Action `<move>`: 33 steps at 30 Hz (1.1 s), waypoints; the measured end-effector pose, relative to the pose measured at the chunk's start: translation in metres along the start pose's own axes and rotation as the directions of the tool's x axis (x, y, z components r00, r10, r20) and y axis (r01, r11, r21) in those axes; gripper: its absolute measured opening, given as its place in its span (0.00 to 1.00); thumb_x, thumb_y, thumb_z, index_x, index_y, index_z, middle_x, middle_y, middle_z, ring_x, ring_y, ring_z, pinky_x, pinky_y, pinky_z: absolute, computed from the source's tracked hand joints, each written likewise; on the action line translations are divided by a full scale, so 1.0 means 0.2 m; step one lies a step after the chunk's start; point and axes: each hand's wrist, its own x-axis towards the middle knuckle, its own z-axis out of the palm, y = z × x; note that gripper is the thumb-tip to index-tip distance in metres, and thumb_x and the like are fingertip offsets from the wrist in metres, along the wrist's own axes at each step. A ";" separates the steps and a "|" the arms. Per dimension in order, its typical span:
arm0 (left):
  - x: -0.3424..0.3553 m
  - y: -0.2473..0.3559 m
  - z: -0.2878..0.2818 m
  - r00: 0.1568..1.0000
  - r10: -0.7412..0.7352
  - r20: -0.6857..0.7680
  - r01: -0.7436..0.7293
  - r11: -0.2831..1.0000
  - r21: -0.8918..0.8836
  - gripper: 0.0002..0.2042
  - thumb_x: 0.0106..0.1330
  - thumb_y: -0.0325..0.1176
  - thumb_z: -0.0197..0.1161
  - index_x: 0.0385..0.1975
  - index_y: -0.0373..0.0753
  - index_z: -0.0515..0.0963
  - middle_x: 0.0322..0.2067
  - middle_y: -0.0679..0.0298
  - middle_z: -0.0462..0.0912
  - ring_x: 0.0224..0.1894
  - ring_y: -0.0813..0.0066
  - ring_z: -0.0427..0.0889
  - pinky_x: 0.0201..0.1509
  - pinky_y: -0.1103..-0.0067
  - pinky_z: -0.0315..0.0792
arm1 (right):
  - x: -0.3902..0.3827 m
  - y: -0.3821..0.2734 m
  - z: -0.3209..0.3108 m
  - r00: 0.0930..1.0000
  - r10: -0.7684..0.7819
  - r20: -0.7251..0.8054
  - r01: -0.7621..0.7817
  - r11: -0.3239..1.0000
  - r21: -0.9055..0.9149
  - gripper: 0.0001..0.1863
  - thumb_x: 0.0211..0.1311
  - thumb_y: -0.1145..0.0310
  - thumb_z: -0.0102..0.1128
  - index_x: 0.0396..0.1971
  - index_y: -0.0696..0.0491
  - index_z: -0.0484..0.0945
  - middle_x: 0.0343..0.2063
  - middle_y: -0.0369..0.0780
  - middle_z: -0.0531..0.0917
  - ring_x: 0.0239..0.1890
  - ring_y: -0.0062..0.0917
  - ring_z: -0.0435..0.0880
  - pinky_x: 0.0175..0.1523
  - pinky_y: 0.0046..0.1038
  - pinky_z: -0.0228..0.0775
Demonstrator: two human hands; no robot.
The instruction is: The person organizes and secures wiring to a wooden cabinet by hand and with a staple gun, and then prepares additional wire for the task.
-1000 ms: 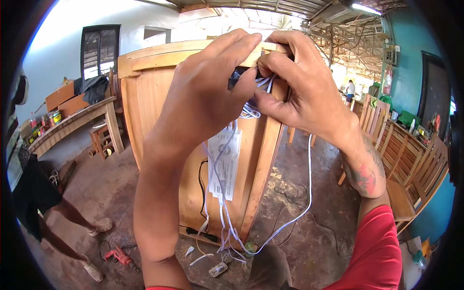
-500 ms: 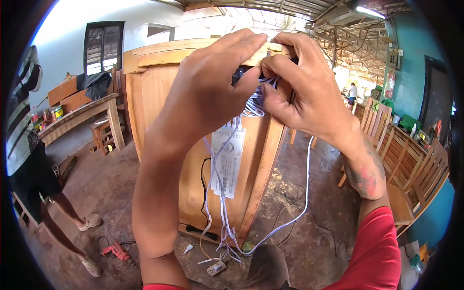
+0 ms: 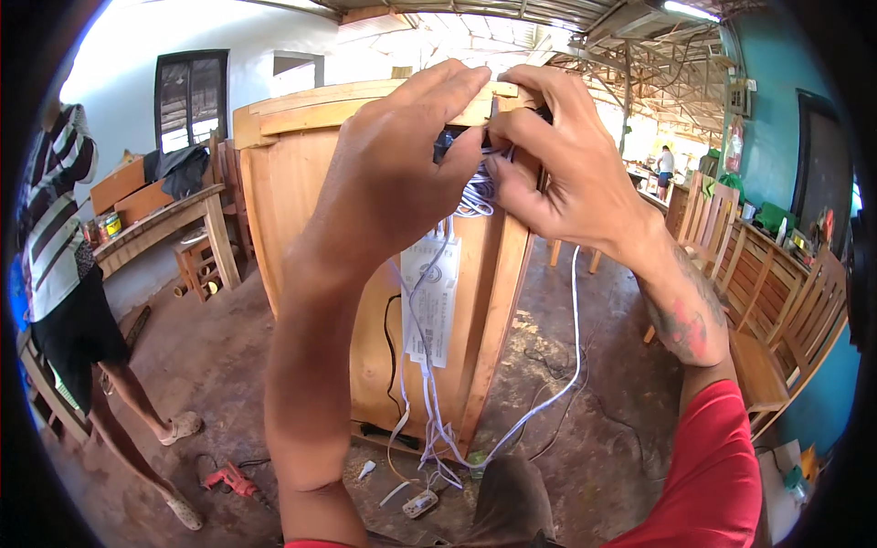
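Observation:
Both hands work at the upper edge of an upright wooden cabinet (image 3: 292, 196). My left hand (image 3: 397, 160) lies over the wooden top rim, fingers bent forward and thumb beside a dark gap below it; what it grips is hidden. Opposite it, my right hand (image 3: 571, 169) is curled, with its thumb and finger closing on white wires at the corner. A coiled bundle of white wires (image 3: 477, 199) hangs between the hands. Below that, a long white power supply box (image 3: 431, 301) with printing is fixed to the panel, and loose white wires trail down from it.
Beneath the cabinet are a white socket block (image 3: 420, 503) and a red power drill (image 3: 230, 479) on the floor. A person in a striped shirt (image 3: 57, 183) stands at the left, near a wooden bench (image 3: 164, 224). Wooden chairs (image 3: 786, 352) line the right side.
My hands stay at the cabinet's top corner with only slight shifts. The view has moved a little, and the person at the left shows more fully.

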 end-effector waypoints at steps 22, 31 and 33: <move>-0.01 0.03 0.02 0.998 0.018 -0.062 -0.017 1.000 0.022 0.22 0.62 0.23 0.70 0.58 0.33 0.81 0.57 0.47 0.85 0.60 0.56 0.85 0.63 0.71 0.78 | 0.03 0.02 -0.03 0.999 -0.029 -0.039 0.032 0.996 0.080 0.12 0.54 0.69 0.68 0.38 0.54 0.80 0.48 0.49 0.78 0.47 0.47 0.78 0.53 0.43 0.73; 0.01 0.05 0.00 0.999 -0.031 -0.013 0.030 0.999 -0.041 0.22 0.64 0.26 0.72 0.59 0.33 0.81 0.59 0.45 0.84 0.61 0.53 0.84 0.66 0.69 0.76 | -0.11 0.09 -0.08 1.000 0.021 0.023 -0.025 0.983 0.184 0.13 0.64 0.67 0.66 0.46 0.56 0.83 0.62 0.52 0.76 0.60 0.47 0.78 0.63 0.42 0.71; 0.02 0.07 -0.01 0.994 -0.103 0.028 0.105 0.993 -0.051 0.24 0.64 0.29 0.73 0.60 0.34 0.81 0.60 0.44 0.83 0.63 0.52 0.83 0.67 0.68 0.75 | -0.11 0.10 -0.08 0.997 0.055 0.062 -0.069 0.966 0.249 0.12 0.68 0.68 0.64 0.46 0.57 0.84 0.65 0.54 0.75 0.64 0.48 0.77 0.67 0.43 0.70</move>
